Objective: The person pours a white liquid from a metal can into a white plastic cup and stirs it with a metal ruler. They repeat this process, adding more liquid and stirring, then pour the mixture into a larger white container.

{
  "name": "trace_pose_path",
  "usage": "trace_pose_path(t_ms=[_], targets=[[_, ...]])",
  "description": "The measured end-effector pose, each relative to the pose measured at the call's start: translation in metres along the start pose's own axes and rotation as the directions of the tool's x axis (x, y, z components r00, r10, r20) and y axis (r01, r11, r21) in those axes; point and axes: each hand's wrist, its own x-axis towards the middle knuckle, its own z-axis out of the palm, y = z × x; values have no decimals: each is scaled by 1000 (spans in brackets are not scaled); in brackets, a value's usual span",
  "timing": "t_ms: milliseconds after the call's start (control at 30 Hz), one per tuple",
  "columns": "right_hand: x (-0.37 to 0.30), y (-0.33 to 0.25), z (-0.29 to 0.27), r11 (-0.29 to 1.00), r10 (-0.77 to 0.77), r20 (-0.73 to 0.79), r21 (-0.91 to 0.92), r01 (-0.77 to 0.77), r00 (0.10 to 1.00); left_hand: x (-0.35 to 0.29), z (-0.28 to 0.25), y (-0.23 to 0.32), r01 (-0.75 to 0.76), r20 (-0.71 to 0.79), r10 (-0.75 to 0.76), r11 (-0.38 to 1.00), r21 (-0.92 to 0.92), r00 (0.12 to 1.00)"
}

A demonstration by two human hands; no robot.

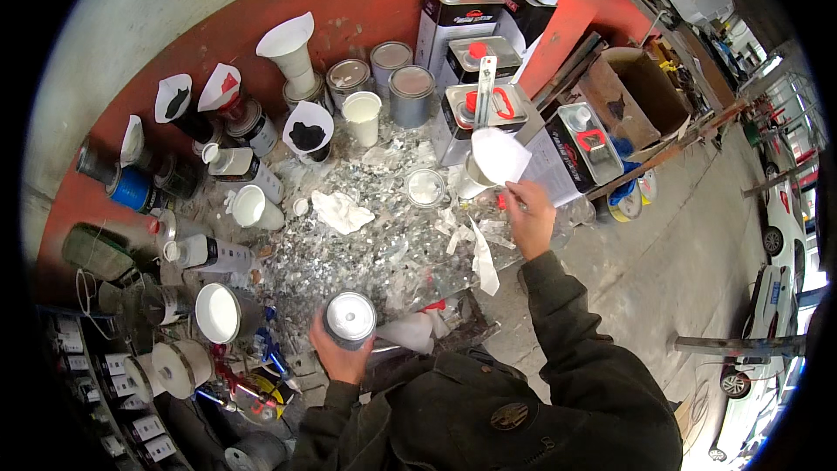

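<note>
My left hand (340, 352) wraps round a grey cup (351, 318) with a round silver top and a small raised middle, held near the table's front edge. To the right, my right hand (530, 216) has its fingertips pinched at the lower edge of a white paper cone (501, 155). That cone leans over the mouth of a white cup (472, 180), from which a flat metal mixing stick (486, 78) stands up. Beside this cup sits an open round tin (425, 187) with whitish contents. Crumpled white paper (341, 212) lies on the paint-spattered table (384, 249).
Solvent cans (462, 22) and paint tins (411, 92) line the red wall. Paper cones (286, 39) stand in cups at the back left. Spray guns (277, 356) hang at the near left, below an open white-filled pot (220, 314). A cardboard box (632, 92) sits right.
</note>
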Motion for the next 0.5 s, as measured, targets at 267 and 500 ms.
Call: trace_pose_path(t_ms=[267,500], targets=[[-56,-73,11,718,300,590,378,-585,750,17,-19,26,-72,-3,73,978,-193,997],[-80,-150,70,-83,-332,929,142,-986,161,41,-38,77,-223,-41,230,861,-456,972]])
